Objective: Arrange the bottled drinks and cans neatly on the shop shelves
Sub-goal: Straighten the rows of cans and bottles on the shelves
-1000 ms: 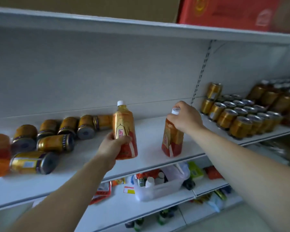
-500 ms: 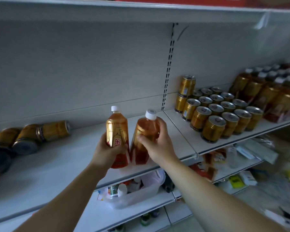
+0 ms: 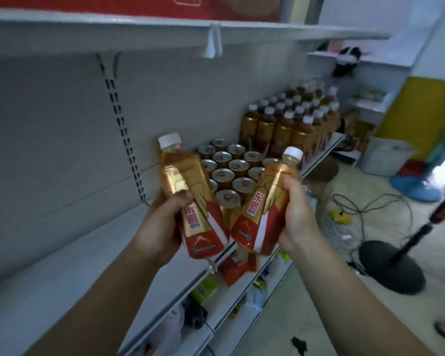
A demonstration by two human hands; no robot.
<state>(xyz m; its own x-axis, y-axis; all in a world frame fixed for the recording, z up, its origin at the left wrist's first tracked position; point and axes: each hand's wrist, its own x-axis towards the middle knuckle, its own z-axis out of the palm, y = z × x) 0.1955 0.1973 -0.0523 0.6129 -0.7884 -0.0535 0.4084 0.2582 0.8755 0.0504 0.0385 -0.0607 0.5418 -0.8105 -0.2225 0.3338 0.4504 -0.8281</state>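
Before shelf, left grip and right grip hold outward-tilted bottles.

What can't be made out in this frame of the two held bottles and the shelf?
Head view, cans: front ones hidden behind the left bottle and right bottle; count unclear.
Head view, red box: cut off by the top edge.
Head view, lower-shelf goods: blurred, shaded by the shelf above.
Head view, label backs: covered by the left hand and right hand.
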